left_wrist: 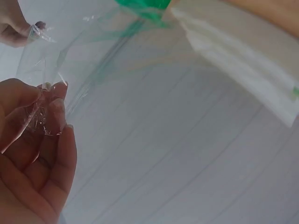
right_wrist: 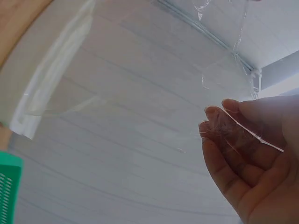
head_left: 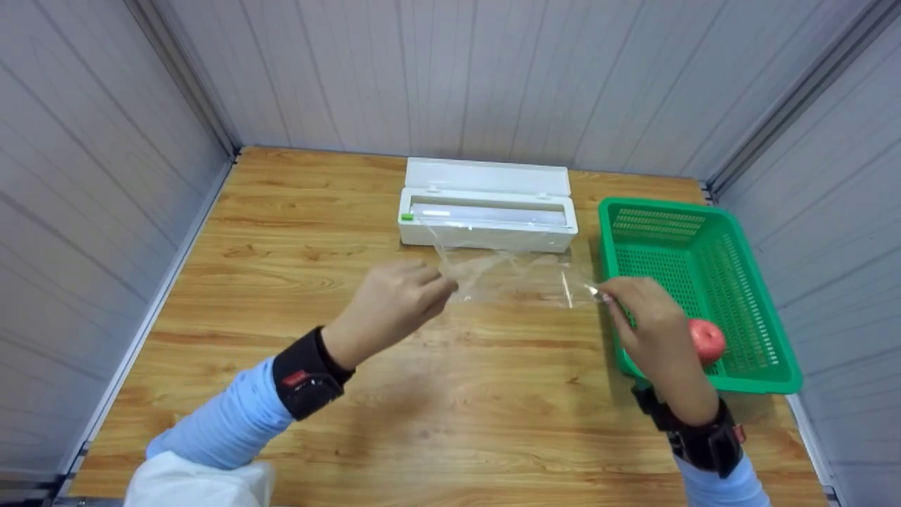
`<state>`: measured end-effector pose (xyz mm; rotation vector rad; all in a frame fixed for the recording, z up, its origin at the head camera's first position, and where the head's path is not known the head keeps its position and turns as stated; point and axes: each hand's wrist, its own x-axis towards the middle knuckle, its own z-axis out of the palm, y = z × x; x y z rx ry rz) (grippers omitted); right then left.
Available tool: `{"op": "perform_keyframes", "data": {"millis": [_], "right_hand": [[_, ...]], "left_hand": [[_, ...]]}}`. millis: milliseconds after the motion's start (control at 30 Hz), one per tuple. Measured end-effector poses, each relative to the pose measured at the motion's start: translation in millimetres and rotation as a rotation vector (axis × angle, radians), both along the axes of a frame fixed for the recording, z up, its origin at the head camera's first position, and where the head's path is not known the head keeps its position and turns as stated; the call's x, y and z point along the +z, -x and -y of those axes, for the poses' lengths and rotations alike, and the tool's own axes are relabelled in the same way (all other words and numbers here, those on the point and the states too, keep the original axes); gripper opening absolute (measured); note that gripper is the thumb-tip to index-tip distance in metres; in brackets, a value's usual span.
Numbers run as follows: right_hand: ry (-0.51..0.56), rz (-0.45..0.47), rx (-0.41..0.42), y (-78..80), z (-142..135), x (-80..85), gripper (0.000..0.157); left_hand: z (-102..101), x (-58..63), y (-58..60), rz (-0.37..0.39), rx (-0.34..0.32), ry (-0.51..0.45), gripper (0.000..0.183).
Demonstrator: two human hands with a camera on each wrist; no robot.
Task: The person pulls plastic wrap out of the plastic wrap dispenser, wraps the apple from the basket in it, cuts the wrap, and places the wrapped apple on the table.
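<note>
A clear sheet of plastic wrap (head_left: pixel 514 278) stretches from the white wrap dispenser box (head_left: pixel 486 240) toward me. My left hand (head_left: pixel 401 301) pinches one front corner of it between thumb and fingers. At the other corner my right hand (head_left: pixel 654 327) pinches the wrap, beside the green basket. In the left wrist view the film bunches between the fingers of the left hand (left_wrist: pixel 39 140). The right wrist view has the film crumpled against the fingertips of the right hand (right_wrist: pixel 252 149). The box's lid (head_left: pixel 487 176) stands open at the back, and the roll (head_left: pixel 493 214) shows inside.
A green plastic basket (head_left: pixel 764 282) stands on the right of the wooden table (head_left: pixel 281 296). A red apple (head_left: pixel 706 341) lies in it, partly hidden behind the right hand. A small green slider (head_left: pixel 407 217) sits at the box's left end. Pale panel walls (head_left: pixel 436 77) enclose the table.
</note>
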<state>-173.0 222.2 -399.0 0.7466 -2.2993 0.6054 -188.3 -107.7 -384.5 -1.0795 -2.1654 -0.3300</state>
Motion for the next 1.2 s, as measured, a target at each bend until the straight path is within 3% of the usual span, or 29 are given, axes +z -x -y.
{"op": "perform_keyframes", "data": {"millis": [233,467,700,833,967,1100,1200], "right_hand": [[-0.107,0.034,-0.043,-10.8,-2.9,-44.4,0.017],[-0.176,0.081,-0.03,-16.1,1.0,-89.9,0.018],[-0.241,0.123,-0.034,-18.3,4.0,-124.9,0.025],[-0.259,0.15,-0.023,-17.9,3.5,-138.3,0.027],[-0.31,0.25,-0.009,-16.3,2.6,-145.4,0.022],[-0.361,0.376,0.009,-15.9,2.7,-147.6,0.021],[-0.34,0.515,0.019,-15.8,2.8,-146.5,0.028]], "left_hand": [[4.5,-50.1,-10.5,0.078,0.043,0.046,0.011],[3.4,-93.6,-16.3,0.14,0.08,0.076,0.009],[1.0,-134.8,-26.0,0.227,0.115,0.114,0.007],[1.7,-146.8,-31.4,0.344,0.135,0.136,0.006],[1.5,-154.7,-32.4,0.441,0.155,0.141,0.006],[0.9,-162.6,-30.3,0.482,0.161,0.133,0.005],[1.0,-165.9,-26.6,0.483,0.165,0.127,0.004]]}}
